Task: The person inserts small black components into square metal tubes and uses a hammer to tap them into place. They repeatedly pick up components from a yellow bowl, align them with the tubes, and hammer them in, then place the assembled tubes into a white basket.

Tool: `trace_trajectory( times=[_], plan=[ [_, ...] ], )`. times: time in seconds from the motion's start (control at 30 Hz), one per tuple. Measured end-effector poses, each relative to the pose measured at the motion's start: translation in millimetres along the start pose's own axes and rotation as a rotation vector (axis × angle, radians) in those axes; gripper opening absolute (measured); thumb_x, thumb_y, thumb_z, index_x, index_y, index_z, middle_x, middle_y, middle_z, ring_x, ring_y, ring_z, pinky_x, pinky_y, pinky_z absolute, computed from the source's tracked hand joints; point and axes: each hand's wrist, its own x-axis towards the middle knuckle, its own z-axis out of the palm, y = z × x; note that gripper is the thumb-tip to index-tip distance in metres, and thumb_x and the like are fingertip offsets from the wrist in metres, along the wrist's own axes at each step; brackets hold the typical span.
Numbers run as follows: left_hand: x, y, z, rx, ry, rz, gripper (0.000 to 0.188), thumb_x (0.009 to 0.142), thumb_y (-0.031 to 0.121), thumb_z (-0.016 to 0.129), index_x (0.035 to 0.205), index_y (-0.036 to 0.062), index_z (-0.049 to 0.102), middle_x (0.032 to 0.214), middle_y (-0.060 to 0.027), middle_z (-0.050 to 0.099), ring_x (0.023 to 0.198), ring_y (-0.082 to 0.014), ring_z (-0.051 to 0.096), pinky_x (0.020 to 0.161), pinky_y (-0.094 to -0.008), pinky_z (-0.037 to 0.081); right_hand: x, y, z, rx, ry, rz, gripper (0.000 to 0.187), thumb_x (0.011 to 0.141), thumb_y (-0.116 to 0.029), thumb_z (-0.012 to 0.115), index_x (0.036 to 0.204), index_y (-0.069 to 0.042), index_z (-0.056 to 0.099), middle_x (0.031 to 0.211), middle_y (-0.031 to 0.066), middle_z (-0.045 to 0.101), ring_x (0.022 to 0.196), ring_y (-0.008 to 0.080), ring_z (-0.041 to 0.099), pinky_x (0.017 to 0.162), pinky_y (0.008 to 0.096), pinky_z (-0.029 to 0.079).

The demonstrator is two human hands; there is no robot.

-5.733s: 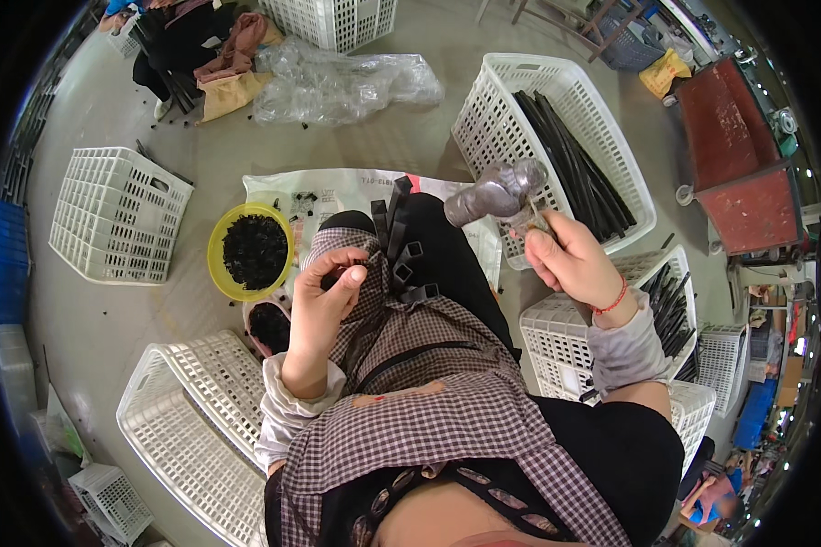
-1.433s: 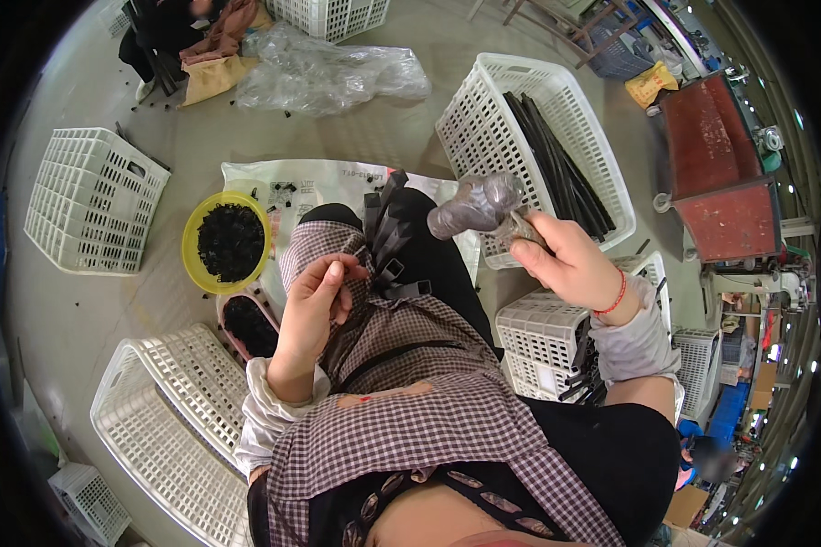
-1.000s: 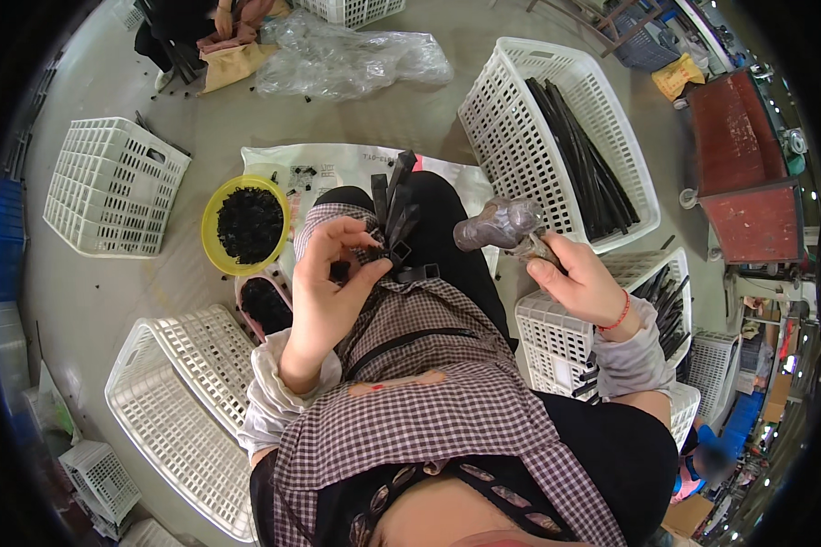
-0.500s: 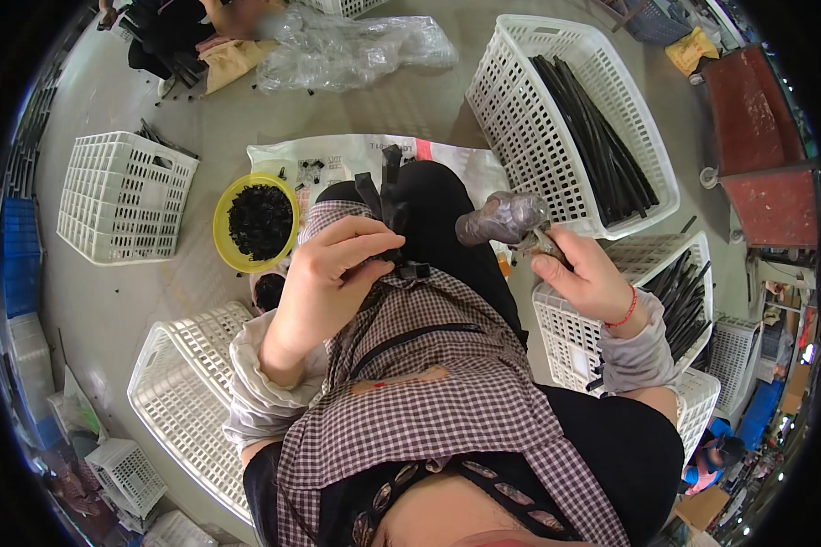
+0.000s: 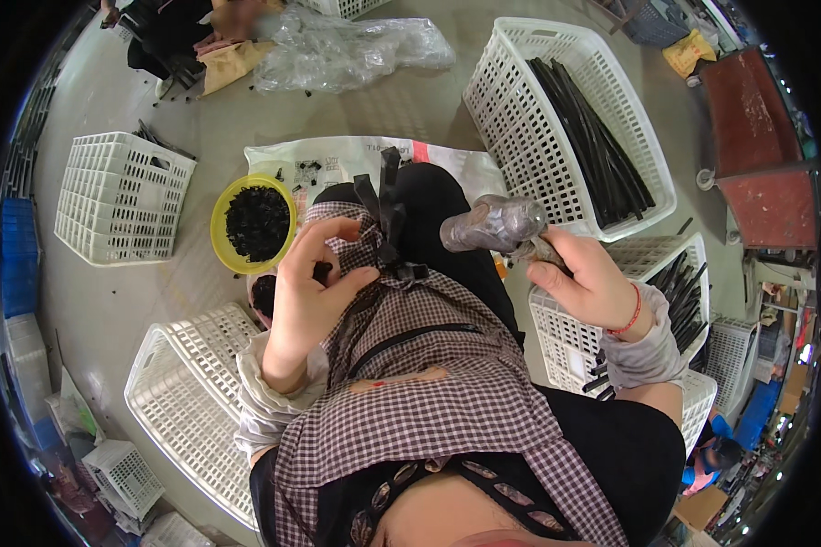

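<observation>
My right hand (image 5: 593, 278) is closed round the short handle of a hammer (image 5: 493, 225), whose thick head is wrapped in grey tape. The head points left, above my right thigh. My left hand (image 5: 315, 283) is over my left thigh, thumb and forefinger apart, the other fingers curled by a small black piece (image 5: 322, 271) that seems to rest in the palm. Just right of its fingertips, black strips (image 5: 390, 205) stand up between my thighs, apart from that hand. A short black crosspiece (image 5: 409, 273) lies at their near end, on my checked apron (image 5: 410, 401).
A yellow bowl (image 5: 294, 239) of small black pieces stands at left, on the floor beside a white sack (image 5: 447, 157). White crates (image 5: 483, 100) with long black strips stand at right; another crate (image 5: 123, 201) is at left. Clear plastic wrap (image 5: 356, 50) and another person's hands are at the far side.
My left hand has drawn back left from the black strips, its thumb and forefinger parting. The hammer in my right hand has shifted slightly left, its head now more level.
</observation>
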Motion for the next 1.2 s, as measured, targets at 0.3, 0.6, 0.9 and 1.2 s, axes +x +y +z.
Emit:
trace_trajectory(
  times=[0.3, 0.6, 0.9, 1.2],
  plan=[
    [-23, -64, 1, -0.349, 0.155, -0.156, 0.019, 0.088, -0.006, 0.048, 0.106, -0.0018, 0.045, 0.100, -0.0081, 0.046, 0.071, -0.0086, 0.050, 0.059, -0.0206, 0.043, 14, -78, -33, -0.091, 0.094, -0.270, 0.034, 0.088, -0.016, 0.066, 0.113, 0.003, 0.053, 0.080, 0.0123, 0.062, 0.066, 0.0219, 0.063, 0.060, 0.0286, 0.049],
    [-26, -51, -6, -0.590, 0.141, -0.294, 0.019, 0.096, 0.011, 0.054, 0.112, -0.0008, 0.052, 0.086, -0.0041, 0.061, 0.055, -0.0033, 0.047, 0.045, -0.0160, 0.037, 71, -69, 14, -0.372, -0.226, -0.236, 0.032, 0.092, -0.028, 0.059, 0.103, 0.001, 0.051, 0.064, 0.0192, 0.058, 0.061, 0.0419, 0.059, 0.052, 0.0461, 0.045],
    [-33, -53, -1, -0.517, 0.126, -0.201, 0.016, 0.084, -0.003, 0.067, 0.099, -0.0011, 0.067, 0.086, 0.0007, 0.063, 0.075, -0.0039, 0.056, 0.068, -0.0193, 0.048, 24, -58, 8, -0.024, -0.048, 0.151, 0.034, 0.096, -0.027, 0.058, 0.110, 0.003, 0.052, 0.065, 0.0046, 0.047, 0.057, 0.0121, 0.042, 0.054, 0.0277, 0.038],
    [-40, -48, 10, -0.425, 0.106, 0.038, 0.024, 0.079, -0.009, 0.068, 0.101, -0.0001, 0.068, 0.102, -0.0048, 0.059, 0.086, -0.0089, 0.060, 0.070, -0.0189, 0.049, -13, -14, 20, 0.115, 0.031, 0.294, 0.035, 0.096, -0.028, 0.056, 0.111, 0.004, 0.051, 0.069, 0.0031, 0.048, 0.063, 0.0106, 0.043, 0.059, 0.0273, 0.040]
  ],
)
